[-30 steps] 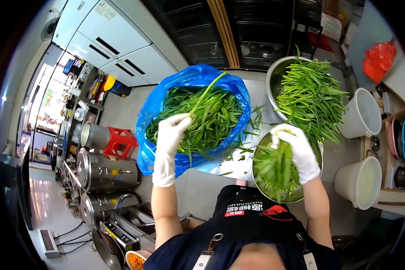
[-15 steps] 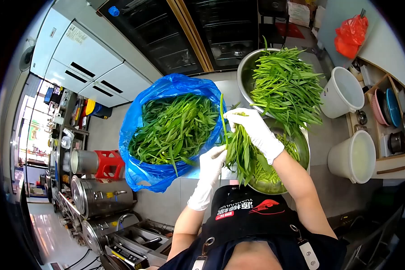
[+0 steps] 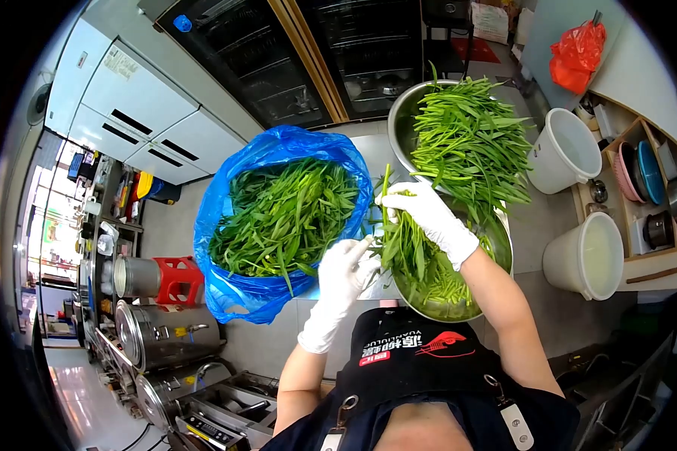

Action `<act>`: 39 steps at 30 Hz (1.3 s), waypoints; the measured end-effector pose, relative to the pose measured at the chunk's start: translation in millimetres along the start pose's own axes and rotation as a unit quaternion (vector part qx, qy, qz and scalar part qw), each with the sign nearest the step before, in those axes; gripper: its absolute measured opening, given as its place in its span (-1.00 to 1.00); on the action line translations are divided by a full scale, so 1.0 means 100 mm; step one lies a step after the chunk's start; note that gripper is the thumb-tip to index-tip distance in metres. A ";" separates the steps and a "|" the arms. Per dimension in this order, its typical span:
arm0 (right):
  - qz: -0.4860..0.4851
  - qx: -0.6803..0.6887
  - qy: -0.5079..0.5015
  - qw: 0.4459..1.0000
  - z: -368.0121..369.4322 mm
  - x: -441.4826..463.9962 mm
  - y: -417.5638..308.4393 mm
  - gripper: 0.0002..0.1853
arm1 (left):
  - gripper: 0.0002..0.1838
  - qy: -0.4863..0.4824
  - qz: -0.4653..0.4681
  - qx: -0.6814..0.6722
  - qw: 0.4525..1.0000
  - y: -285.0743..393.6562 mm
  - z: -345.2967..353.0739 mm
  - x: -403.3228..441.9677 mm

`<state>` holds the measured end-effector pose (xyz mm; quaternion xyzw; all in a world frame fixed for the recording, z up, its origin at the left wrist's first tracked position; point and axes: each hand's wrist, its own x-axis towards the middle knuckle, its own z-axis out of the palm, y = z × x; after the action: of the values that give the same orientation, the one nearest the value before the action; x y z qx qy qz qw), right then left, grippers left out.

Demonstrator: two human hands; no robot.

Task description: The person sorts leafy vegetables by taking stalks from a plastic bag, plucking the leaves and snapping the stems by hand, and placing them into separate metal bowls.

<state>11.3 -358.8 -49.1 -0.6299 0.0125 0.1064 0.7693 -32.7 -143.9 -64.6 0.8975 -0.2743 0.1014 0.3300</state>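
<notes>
My right hand, in a white glove, is closed around a bunch of water spinach, whose leaves hang toward me over a metal bowl. Short cut pieces of green stem lie in that bowl. Left of the bunch is my gloved left hand, its thumb and forefinger apart and nothing visible between them. Beside it stands a blue plastic bag full of loose water spinach. A larger steel basin beyond my right hand holds a heap of long-stemmed water spinach.
Two white buckets stand at the right, one farther and one nearer. A red stool and large steel pots are at the left. Dark glass-doored cabinets stand behind the table.
My left hand has come away from the upright stem and dropped slightly, its fingers parting. The right hand keeps its hold on the bunch. The whole view has shifted a little.
</notes>
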 end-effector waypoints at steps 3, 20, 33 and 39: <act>0.024 -0.031 -0.051 0.998 -0.02 -0.04 -0.08 -0.81 | -0.81 0.064 0.012 0.006 0.998 -0.06 -0.27 0.21; 0.034 -0.071 -0.178 0.981 -0.05 -0.03 0.01 -0.79 | -0.41 -0.111 -0.205 -0.354 0.906 -0.07 -0.15 0.69; 0.059 -0.100 -0.185 0.976 -0.17 0.00 0.07 -0.74 | -0.33 -0.070 0.109 0.044 0.991 -0.25 -0.12 0.68; 0.024 -0.116 -0.151 0.981 -0.10 0.03 0.20 -0.77 | -0.84 -0.101 0.219 0.101 0.965 -0.14 -0.14 0.77</act>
<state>11.7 -364.2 -71.4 -0.6909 -0.1011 0.2190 0.6816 39.0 -159.0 -33.1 0.8501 -0.4841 0.1067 0.1779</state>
